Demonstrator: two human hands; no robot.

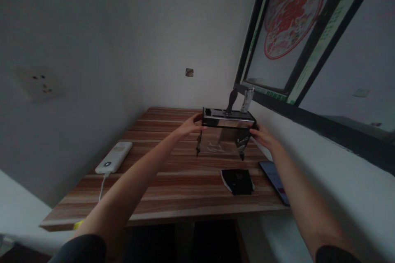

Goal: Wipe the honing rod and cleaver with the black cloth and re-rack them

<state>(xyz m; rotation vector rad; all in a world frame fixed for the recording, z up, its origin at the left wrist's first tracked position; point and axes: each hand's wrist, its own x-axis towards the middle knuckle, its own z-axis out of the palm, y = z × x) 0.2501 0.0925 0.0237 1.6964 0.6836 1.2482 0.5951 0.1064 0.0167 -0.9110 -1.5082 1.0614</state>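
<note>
A black and shiny metal device [228, 122] with a flat top, a lever and thin legs is held up over the far right part of the wooden table [160, 181]. My left hand [191, 125] grips its left end with the fingers curled on the edge. My right hand [262, 134] holds its right end, fingers closed against the side. A clear base piece shows under the device, between the legs.
A white power bank [114, 157] with a cable lies on the table's left side. A black pouch [237, 181] and a phone [274, 176] lie near the front right. White walls close in on the left and back. A window with a red paper decoration [293, 12] is at the right.
</note>
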